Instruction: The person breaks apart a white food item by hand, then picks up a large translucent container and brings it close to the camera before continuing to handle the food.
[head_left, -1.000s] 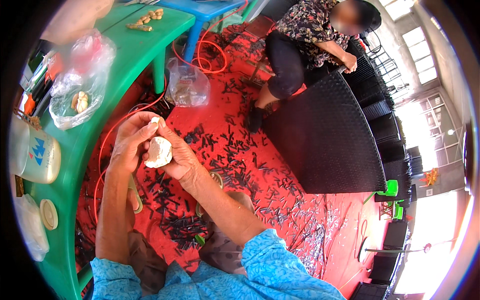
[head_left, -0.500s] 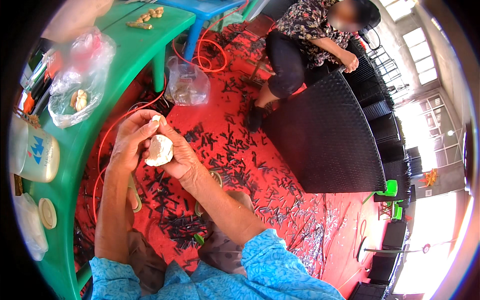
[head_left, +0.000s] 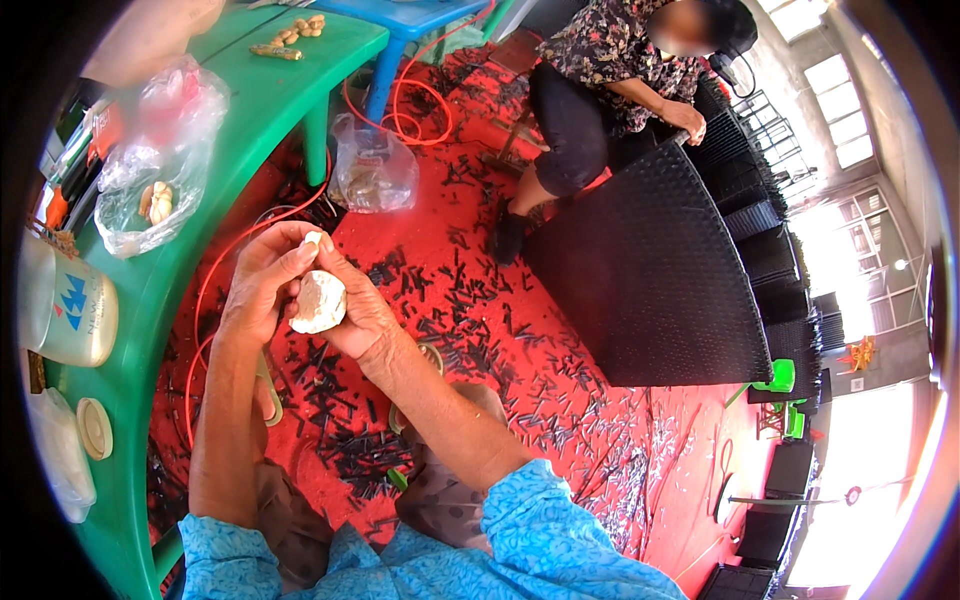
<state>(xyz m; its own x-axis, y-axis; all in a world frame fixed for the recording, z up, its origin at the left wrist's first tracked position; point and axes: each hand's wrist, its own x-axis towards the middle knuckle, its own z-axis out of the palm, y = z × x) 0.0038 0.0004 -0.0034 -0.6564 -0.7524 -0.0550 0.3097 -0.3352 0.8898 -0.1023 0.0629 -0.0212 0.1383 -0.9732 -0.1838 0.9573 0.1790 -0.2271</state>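
Note:
In my right hand (head_left: 365, 318) is a pale steamed bun (head_left: 320, 303) with a rough, torn face, its fingers curled around the far side. A small white piece of bun (head_left: 313, 238) sticks up between the fingertips above it, where both hands meet. My left hand (head_left: 262, 275) is closed, its thumb and forefinger pinched on that small piece. The other left fingers fold inward, and their tips are partly hidden. Both hands are held above the red floor, to the right of the green table (head_left: 250, 150).
On the table are a plastic bag (head_left: 160, 150) with pale food, several peanuts (head_left: 300, 28), a white tub (head_left: 85, 310) and a round lid (head_left: 95, 427). Black scraps (head_left: 370, 455) litter the floor. A seated person (head_left: 625, 90) handles a black woven panel (head_left: 650, 280).
My hands and the bun stay almost still. The seated person leans slightly left, and that person's hand has shifted a little left along the top of the panel.

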